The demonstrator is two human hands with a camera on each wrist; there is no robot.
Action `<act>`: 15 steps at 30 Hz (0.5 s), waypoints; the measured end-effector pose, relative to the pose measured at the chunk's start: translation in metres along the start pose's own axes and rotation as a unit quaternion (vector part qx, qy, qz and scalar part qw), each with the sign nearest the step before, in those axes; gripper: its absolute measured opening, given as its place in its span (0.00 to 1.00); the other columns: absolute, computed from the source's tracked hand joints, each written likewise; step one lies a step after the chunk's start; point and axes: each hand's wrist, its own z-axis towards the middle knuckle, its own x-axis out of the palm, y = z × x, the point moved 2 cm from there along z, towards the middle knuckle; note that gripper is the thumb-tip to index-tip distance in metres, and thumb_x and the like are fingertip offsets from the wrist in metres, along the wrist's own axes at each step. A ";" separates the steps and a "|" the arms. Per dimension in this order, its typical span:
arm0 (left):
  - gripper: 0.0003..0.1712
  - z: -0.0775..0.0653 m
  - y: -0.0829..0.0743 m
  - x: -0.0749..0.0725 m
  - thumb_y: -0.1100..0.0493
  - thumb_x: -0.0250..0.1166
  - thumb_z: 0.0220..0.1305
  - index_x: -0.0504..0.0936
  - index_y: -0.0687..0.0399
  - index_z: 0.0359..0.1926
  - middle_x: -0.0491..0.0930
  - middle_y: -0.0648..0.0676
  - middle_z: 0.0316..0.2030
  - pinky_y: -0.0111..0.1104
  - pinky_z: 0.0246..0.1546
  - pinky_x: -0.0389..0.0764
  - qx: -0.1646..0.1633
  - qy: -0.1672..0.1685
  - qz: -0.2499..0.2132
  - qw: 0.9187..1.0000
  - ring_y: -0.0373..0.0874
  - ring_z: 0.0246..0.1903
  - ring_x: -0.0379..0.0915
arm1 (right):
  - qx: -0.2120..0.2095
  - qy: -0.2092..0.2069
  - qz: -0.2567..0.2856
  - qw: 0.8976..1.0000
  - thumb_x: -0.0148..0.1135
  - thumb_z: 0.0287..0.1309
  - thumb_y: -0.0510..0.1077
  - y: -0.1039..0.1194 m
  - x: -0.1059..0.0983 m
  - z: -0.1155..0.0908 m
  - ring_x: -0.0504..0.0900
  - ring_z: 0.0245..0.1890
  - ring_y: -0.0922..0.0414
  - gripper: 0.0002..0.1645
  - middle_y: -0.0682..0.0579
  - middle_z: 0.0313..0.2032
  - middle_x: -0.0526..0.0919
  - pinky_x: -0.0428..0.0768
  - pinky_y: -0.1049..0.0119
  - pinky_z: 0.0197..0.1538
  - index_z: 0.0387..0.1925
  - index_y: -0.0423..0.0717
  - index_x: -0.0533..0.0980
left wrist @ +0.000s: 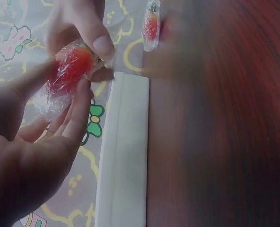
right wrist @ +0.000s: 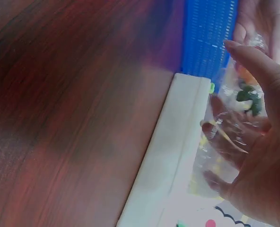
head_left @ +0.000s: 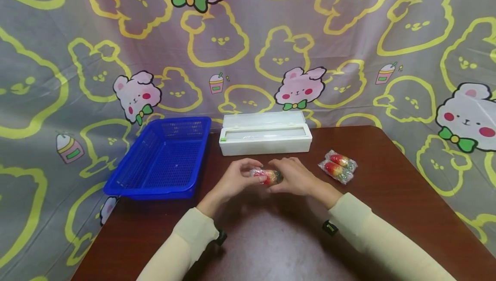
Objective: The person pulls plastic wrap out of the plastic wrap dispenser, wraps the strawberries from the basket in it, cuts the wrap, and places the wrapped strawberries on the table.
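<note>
A red-and-yellow strawberry [head_left: 270, 176] with green leaves is wrapped in clear film between my hands, just above the table. My left hand [head_left: 236, 178] pinches its red end between thumb and fingers. Around the leafy end curl the fingers of my right hand [head_left: 295, 178]; in the right wrist view loose clear film [right wrist: 232, 137] lies across them. The left wrist view shows the strawberry's red side [left wrist: 74, 68] under crinkled film. Two more film-wrapped strawberries [head_left: 335, 169] lie side by side on the table to the right.
A white cling film dispenser [head_left: 267, 145] stands behind my hands, its lid raised. The blue plastic basket [head_left: 193, 186] is at the left, overhanging the table's edge. Brown wooden table [head_left: 391, 199] extends to the right, and a patterned curtain [head_left: 240, 74] hangs behind.
</note>
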 end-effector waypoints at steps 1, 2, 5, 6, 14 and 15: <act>0.26 0.000 0.001 0.000 0.59 0.76 0.60 0.80 0.64 0.56 0.84 0.60 0.49 0.36 0.42 0.86 -0.002 0.001 -0.001 1.000 0.48 0.44 0.85 | -0.005 0.004 -0.001 1.000 0.81 0.44 0.62 -0.001 0.000 0.000 0.80 0.43 0.56 0.42 0.53 0.44 0.87 0.71 0.47 0.58 0.56 0.43 0.80; 0.25 0.000 0.001 0.000 0.60 0.76 0.60 0.81 0.64 0.55 0.84 0.60 0.48 0.36 0.42 0.85 -0.004 0.001 -0.004 1.000 0.48 0.43 0.85 | -0.012 0.004 -0.001 1.000 0.81 0.44 0.62 -0.001 -0.001 0.001 0.79 0.39 0.58 0.38 0.56 0.40 0.87 0.72 0.50 0.54 0.52 0.44 0.82; 0.23 0.000 0.003 -0.001 0.61 0.76 0.60 0.81 0.64 0.54 0.84 0.59 0.47 0.35 0.40 0.85 -0.006 0.002 -0.004 1.000 0.47 0.41 0.85 | -0.032 0.000 0.004 0.999 0.80 0.45 0.59 0.001 -0.002 0.002 0.75 0.32 0.62 0.25 0.63 0.31 0.84 0.71 0.58 0.45 0.41 0.50 0.85; 0.23 0.000 0.003 -0.001 0.61 0.76 0.60 0.81 0.65 0.54 0.84 0.60 0.46 0.35 0.40 0.85 -0.007 0.003 -0.005 1.000 0.47 0.41 0.85 | -0.035 0.000 0.008 0.999 0.80 0.45 0.59 0.001 -0.003 0.003 0.74 0.30 0.63 0.22 0.65 0.29 0.83 0.70 0.59 0.42 0.38 0.51 0.85; 0.25 -0.001 0.006 -0.001 0.56 0.75 0.61 0.81 0.63 0.56 0.84 0.58 0.46 0.44 0.46 0.85 -0.041 0.025 0.013 0.999 0.46 0.41 0.84 | -0.026 0.005 0.040 0.999 0.80 0.47 0.54 0.001 -0.004 0.003 0.74 0.29 0.62 0.19 0.64 0.30 0.84 0.73 0.66 0.34 0.38 0.49 0.86; 0.25 -0.001 0.006 -0.001 0.56 0.75 0.62 0.81 0.63 0.55 0.85 0.58 0.45 0.47 0.47 0.85 -0.045 0.030 0.015 0.998 0.46 0.40 0.84 | -0.027 0.004 0.041 0.999 0.80 0.47 0.53 0.001 -0.004 0.003 0.74 0.30 0.62 0.19 0.63 0.30 0.84 0.74 0.66 0.34 0.39 0.49 0.86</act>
